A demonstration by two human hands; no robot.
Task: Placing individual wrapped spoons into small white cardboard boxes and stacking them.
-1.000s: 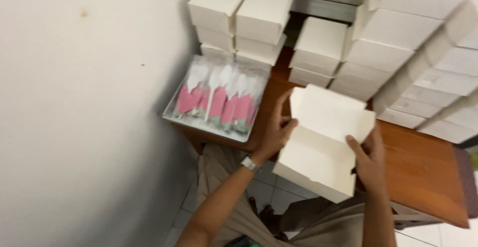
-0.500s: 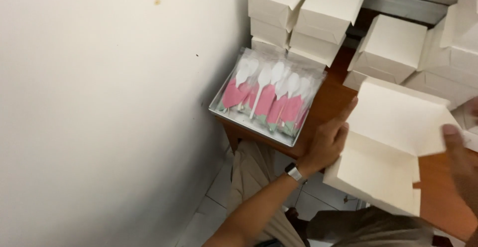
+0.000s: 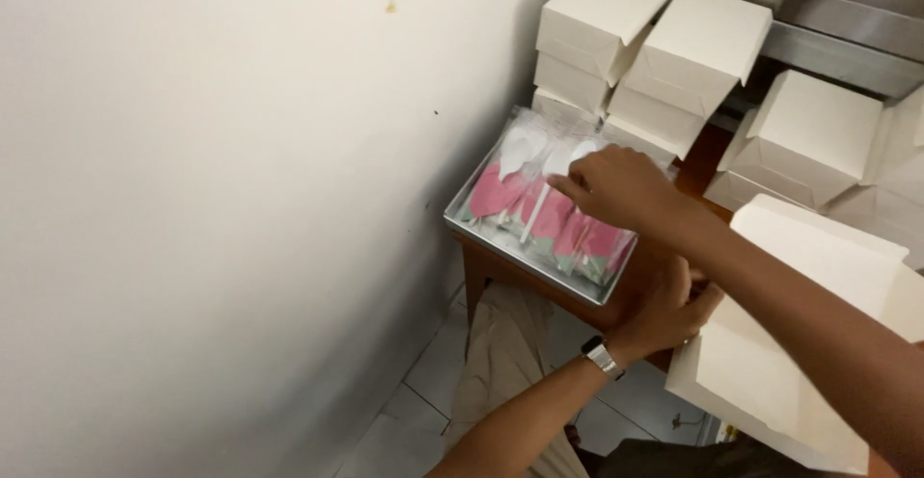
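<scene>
The left hand grips the open white box at the table's edge. The right hand reaches, fingers curled, over the wrapped spoon packets in the tray (pinch unclear); no packet is in the box yet, so packing remains.

Tray w/ spoon packs on table corner by wall; stacked boxes behind.

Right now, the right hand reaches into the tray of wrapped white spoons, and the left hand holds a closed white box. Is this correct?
Not quite: in the head view the white box at the left hand is open, its lid raised. The right hand does reach into the tray of wrapped white spoons.
</scene>
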